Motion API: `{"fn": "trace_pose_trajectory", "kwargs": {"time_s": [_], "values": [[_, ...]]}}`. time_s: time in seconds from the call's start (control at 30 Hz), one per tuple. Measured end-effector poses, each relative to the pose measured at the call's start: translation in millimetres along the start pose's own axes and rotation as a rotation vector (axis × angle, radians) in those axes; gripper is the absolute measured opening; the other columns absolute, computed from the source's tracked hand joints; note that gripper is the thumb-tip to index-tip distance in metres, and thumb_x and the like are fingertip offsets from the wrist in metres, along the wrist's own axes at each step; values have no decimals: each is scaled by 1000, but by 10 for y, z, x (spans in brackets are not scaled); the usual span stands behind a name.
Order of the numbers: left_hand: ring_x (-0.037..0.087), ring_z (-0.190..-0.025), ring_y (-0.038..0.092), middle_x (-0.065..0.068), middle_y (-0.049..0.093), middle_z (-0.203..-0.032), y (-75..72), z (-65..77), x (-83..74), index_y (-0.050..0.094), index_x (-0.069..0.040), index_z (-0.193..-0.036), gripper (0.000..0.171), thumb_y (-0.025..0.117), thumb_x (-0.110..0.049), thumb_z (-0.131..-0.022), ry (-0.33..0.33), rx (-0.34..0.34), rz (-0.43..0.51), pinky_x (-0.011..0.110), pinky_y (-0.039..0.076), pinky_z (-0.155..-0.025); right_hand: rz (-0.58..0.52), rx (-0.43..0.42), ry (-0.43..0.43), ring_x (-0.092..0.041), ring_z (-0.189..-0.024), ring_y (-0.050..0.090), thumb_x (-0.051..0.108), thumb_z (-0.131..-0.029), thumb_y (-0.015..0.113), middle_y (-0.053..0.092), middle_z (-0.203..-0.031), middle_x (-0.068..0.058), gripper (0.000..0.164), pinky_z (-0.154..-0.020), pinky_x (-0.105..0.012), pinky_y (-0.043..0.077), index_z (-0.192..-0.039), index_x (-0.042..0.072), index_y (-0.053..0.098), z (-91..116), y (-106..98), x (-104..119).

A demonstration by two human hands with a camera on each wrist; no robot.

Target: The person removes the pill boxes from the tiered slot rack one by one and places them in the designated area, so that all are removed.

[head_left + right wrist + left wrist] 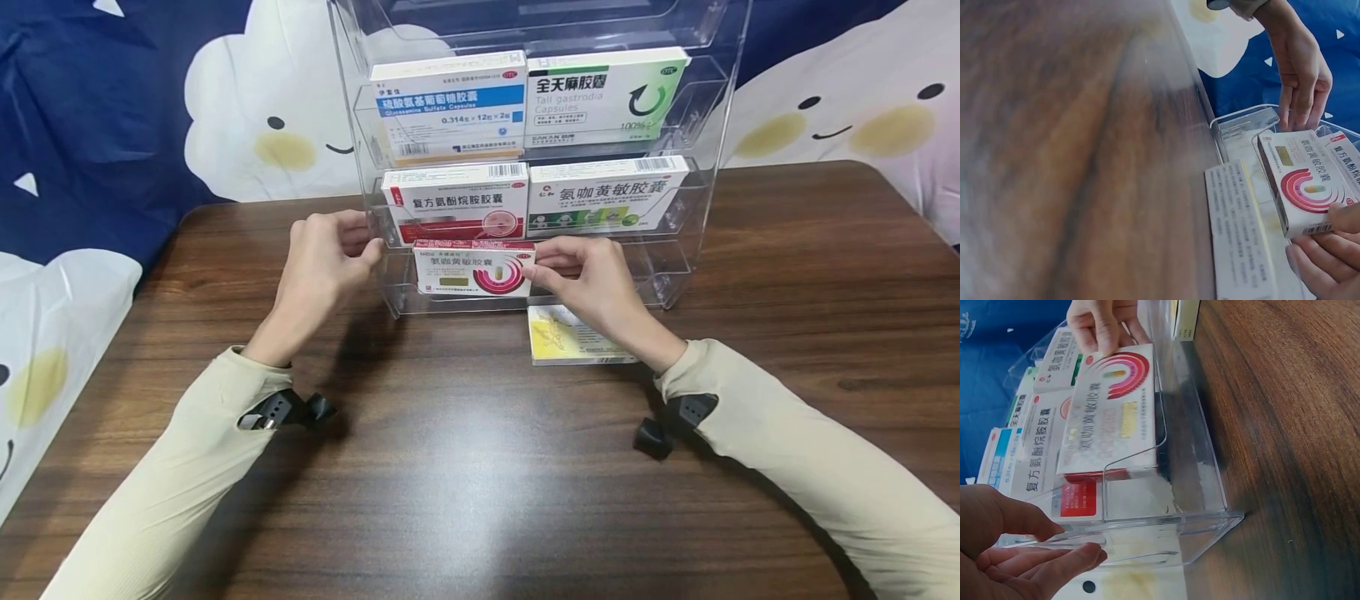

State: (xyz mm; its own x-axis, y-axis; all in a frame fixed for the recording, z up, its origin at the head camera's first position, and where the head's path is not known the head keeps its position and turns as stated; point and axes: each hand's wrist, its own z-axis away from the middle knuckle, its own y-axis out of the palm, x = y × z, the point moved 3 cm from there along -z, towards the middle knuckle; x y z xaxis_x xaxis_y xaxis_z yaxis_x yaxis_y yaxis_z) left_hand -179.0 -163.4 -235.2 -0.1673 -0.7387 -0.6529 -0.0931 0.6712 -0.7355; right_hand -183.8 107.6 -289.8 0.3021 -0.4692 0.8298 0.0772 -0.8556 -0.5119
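My right hand (592,279) pinches the right end of a white medicine box with pink arcs (474,271), thumb on its front. The box is at the lowest tier of a clear acrylic display rack (480,306); in the left wrist view its lower edge stands behind the tier's clear front lip. With thumb and fingers on either side, my left hand (1035,544) grips the rack's side panel. Directly above the held box sits a red-and-white medicine box (459,204). To that one's right is a white box with a green band (606,196).
Higher up stand a blue-banded box (450,108) and a green-and-white box (603,98). A yellow-and-white box (558,337) lies on the wooden table (450,467) by the rack's front right, partly under my right hand. Behind hangs a blue cloth with clouds (112,100).
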Motion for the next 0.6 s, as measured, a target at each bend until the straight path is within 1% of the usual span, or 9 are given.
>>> {"fn": "trace_pose_trajectory", "kwargs": {"time_s": [0.2,0.37,0.43,0.47,0.6], "values": [[30,-101,68,24,68,-105,-7,5,-13,64,10,-115,31,59,-3,-87,-1,10,-8,39,53,-88,-41,26,25,-14,-74,71,11,-85,74,73,-93,-17,21,-68,-20,56,-100,-4,70,18,-42,48],[30,-100,68,25,68,-105,-9,3,-18,64,10,-115,31,59,-3,-87,4,15,-12,40,53,-89,-58,17,48,-2,-69,68,10,-84,74,72,-92,-20,22,-66,-18,56,-100,-6,70,61,-116,78],[30,-100,68,25,68,-104,-10,2,-17,64,10,-115,31,59,-3,-87,6,12,-14,40,53,-89,-65,20,56,0,-68,67,9,-85,74,72,-93,-20,22,-66,-18,55,-100,-6,70,78,-130,80],[30,-100,68,25,68,-104,-11,2,-16,64,10,-115,31,59,-3,-87,7,10,-14,40,53,-89,-68,27,61,0,-68,67,9,-84,74,72,-93,-20,23,-65,-18,55,-101,-7,70,86,-129,77],[30,-99,68,24,68,-104,-16,7,-17,65,10,-114,31,60,-3,-87,7,9,-10,40,53,-88,-65,88,69,-8,-70,70,9,-84,74,73,-93,-18,24,-65,-21,56,-103,-5,70,127,-83,80]]}}
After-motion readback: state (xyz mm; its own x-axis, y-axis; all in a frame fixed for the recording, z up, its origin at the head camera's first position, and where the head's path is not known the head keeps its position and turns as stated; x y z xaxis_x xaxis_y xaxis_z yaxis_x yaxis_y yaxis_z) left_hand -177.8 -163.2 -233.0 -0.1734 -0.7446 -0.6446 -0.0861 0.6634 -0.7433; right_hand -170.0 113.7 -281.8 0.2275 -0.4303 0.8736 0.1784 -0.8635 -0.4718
